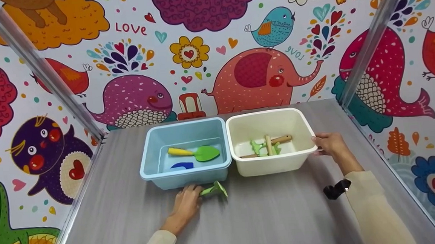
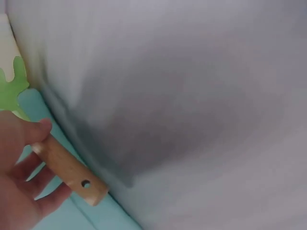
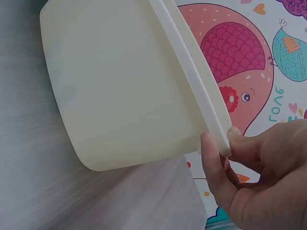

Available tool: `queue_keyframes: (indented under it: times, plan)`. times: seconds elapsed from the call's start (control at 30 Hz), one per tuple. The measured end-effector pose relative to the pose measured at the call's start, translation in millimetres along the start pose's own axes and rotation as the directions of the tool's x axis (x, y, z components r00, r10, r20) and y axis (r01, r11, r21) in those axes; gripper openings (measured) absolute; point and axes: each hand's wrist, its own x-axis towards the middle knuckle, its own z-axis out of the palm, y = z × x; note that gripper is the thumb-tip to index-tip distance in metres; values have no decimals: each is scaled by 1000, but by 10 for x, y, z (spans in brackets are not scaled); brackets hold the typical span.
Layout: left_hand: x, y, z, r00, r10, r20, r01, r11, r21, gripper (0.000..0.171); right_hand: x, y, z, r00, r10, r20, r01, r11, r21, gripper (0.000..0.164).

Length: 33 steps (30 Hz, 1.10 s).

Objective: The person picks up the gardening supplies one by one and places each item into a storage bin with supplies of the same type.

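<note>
My left hand point(image 1: 187, 203) grips the wooden handle point(image 2: 67, 167) of a small garden rake, in front of the light blue bin point(image 1: 186, 174). The rake's green pronged head point(image 1: 217, 190) points right, near the bin's front wall. My right hand point(image 1: 331, 145) pinches the right rim of the cream bin point(image 1: 273, 165), thumb on one side of the lip and fingers on the other in the right wrist view. Inside the cream bin lie green-headed tools with wooden handles point(image 1: 281, 139). A green trowel with a yellow handle point(image 1: 206, 153) and a dark blue piece point(image 1: 182, 165) lie in the blue bin.
Both bins stand side by side on a grey table point(image 1: 268, 217), near its back edge. Behind is a patterned wall with cartoon animals point(image 1: 253, 82). Metal posts point(image 1: 364, 49) rise at the back corners. A black band point(image 1: 337, 189) is on the right wrist.
</note>
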Motion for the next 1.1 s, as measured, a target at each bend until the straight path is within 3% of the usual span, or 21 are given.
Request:
queue_keyframes:
  times: [0.2, 0.47, 0.73, 1.0, 1.1]
  plan:
    - [106, 156, -87, 997, 61, -35, -62, 998, -7, 22, -4, 31, -4, 999, -38, -14, 38, 999, 23, 51]
    - [206, 284, -215, 991, 119, -59, -121, 992, -32, 22, 2, 32, 0, 999, -28, -17, 28, 1000, 8, 51]
    - [305, 386, -337, 984, 174, -44, -175, 984, -18, 19, 5, 17, 0, 1000, -28, -2, 28, 1000, 3, 52]
    - [441, 611, -470, 986, 164, 8, -163, 984, -76, 22, 13, 14, -4, 1000, -5, -1, 5, 1000, 16, 53]
    - [509, 681, -518, 980, 197, -6, -197, 979, -50, 22, 17, 9, 6, 1000, 1, -9, -1, 1000, 21, 52]
